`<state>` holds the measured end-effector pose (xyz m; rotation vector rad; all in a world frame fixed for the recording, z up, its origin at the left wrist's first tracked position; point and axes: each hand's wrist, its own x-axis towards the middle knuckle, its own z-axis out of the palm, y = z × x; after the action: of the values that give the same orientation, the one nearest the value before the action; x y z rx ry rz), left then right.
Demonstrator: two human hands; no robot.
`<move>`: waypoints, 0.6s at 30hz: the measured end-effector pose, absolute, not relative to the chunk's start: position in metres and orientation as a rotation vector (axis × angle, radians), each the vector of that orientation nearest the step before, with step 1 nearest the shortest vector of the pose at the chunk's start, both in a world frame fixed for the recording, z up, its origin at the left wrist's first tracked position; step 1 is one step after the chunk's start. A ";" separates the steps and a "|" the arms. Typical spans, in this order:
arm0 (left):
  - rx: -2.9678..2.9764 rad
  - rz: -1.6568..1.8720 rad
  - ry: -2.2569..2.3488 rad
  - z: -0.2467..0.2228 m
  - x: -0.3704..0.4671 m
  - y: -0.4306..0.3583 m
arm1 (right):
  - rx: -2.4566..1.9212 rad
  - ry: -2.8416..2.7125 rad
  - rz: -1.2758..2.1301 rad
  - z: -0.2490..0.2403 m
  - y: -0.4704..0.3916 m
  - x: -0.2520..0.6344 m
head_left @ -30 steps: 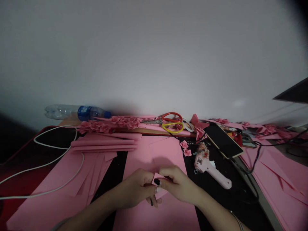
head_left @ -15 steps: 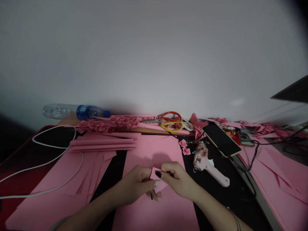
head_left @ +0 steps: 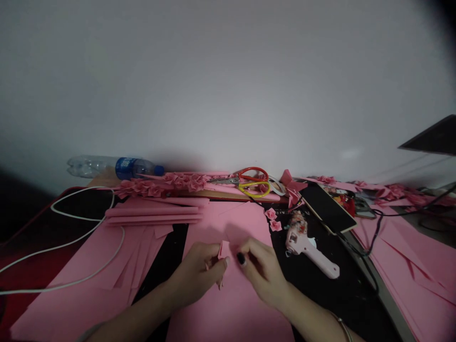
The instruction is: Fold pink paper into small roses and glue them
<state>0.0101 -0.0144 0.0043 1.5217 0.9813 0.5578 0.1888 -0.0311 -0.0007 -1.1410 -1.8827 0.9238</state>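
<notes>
Between the thumb and fingers of my left hand (head_left: 199,270) is a small folded piece of pink paper (head_left: 223,250), its upper edge standing above the thumb. My right hand (head_left: 261,270) is just to the right, apart from the paper, with fingers curled in and the dark thumbnail showing. I see nothing between its fingers. Both hands are over a large pink paper sheet (head_left: 231,313) on the black table. Two small pink paper roses (head_left: 275,225) rest beyond my right hand, near the pale pink glue gun (head_left: 311,249).
Scissors (head_left: 254,183) with red and yellow handles lie at the back among paper roses. Rolled pink paper (head_left: 153,216) and a white cable (head_left: 85,232) are on the left, beside a plastic bottle (head_left: 124,167). A phone (head_left: 328,206) and dark cords (head_left: 370,251) are on the right.
My right hand has come off the folded paper and moved slightly right. My left hand still holds the piece, now turned more upright. The view has shifted slightly.
</notes>
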 end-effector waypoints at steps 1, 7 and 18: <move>1.563 0.547 0.980 0.004 0.011 -0.016 | -1.128 -1.926 0.918 -0.001 -0.033 0.186; 1.747 0.547 0.932 0.002 0.012 -0.018 | -1.175 -2.028 0.968 -0.004 -0.034 0.180; 1.938 0.458 0.857 0.002 0.013 -0.021 | -1.210 -1.990 0.921 -0.002 -0.032 0.180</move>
<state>0.0130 -0.0208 0.0018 1.9378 0.8570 0.4584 0.1796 -0.0324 -0.0022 -1.2095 -1.9903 0.9213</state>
